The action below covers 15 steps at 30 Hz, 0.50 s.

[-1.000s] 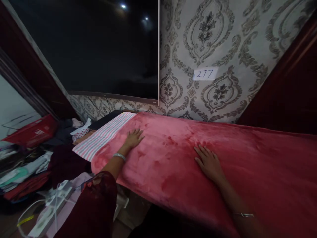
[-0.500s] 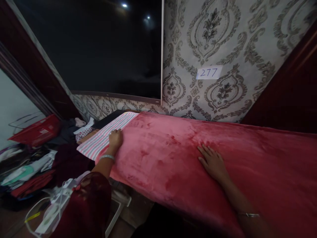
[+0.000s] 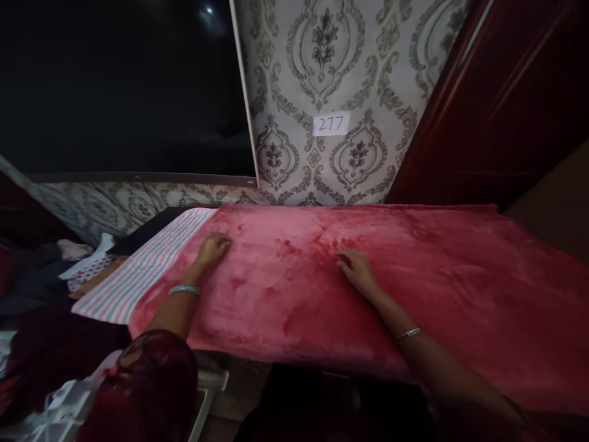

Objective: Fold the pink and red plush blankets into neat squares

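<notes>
A pink-red plush blanket (image 3: 285,301) lies spread over a long table, with faint creases and darker brushed patches in its pile. At its left end is a striped cloth (image 3: 154,264) in pink, white and grey. My left hand (image 3: 213,248) is over the blanket just right of the stripes, its fingers loosely bent and apart, nothing in them. Toward the middle, my right hand (image 3: 358,269) is at the blanket's surface, thumb apart from slightly bent fingers. Whether either palm presses on the pile, I cannot tell.
A large dark television (image 3: 124,92) hangs over the table's left part. Patterned wallpaper carries a paper label (image 3: 331,123) reading 277. Dark red wood panelling (image 3: 483,110) stands at the right. Piled clothes (image 3: 41,344) and a white power strip (image 3: 64,402) are at lower left.
The view has swung right. My left hand has come off the stripes' edge onto the plush, its fingers loosening. My right hand has drawn its fingers in from lying flat and spread.
</notes>
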### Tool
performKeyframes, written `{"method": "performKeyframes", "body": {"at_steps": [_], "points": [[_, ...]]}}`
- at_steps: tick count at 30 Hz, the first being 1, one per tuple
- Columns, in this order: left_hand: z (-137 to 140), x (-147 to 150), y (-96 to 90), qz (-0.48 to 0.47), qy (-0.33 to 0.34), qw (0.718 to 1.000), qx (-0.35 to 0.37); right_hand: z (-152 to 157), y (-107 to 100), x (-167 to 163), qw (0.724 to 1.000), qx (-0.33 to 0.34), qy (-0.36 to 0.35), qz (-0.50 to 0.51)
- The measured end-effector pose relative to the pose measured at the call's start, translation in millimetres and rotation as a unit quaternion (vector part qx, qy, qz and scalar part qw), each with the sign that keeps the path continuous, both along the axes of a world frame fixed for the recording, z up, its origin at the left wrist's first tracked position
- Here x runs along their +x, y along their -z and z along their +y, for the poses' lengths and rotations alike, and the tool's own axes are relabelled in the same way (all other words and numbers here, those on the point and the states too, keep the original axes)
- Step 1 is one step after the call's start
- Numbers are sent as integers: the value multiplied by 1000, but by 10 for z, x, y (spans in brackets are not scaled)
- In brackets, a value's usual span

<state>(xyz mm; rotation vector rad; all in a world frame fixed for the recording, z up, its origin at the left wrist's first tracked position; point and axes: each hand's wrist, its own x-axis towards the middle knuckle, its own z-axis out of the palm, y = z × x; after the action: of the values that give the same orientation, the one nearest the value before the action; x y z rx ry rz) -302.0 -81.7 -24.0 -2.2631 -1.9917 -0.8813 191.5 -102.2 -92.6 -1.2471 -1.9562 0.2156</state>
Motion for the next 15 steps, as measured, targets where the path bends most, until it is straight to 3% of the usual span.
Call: {"method": "performKeyframes", "body": {"at_steps": [7,15], "points": [[-27,18,25,-67,80,994,-25,-31,-133,5,998,-14,30,-58],[3,-178,88,-49,96,993,-45,-28,-234,-65,988,-40,58,-140]]}}
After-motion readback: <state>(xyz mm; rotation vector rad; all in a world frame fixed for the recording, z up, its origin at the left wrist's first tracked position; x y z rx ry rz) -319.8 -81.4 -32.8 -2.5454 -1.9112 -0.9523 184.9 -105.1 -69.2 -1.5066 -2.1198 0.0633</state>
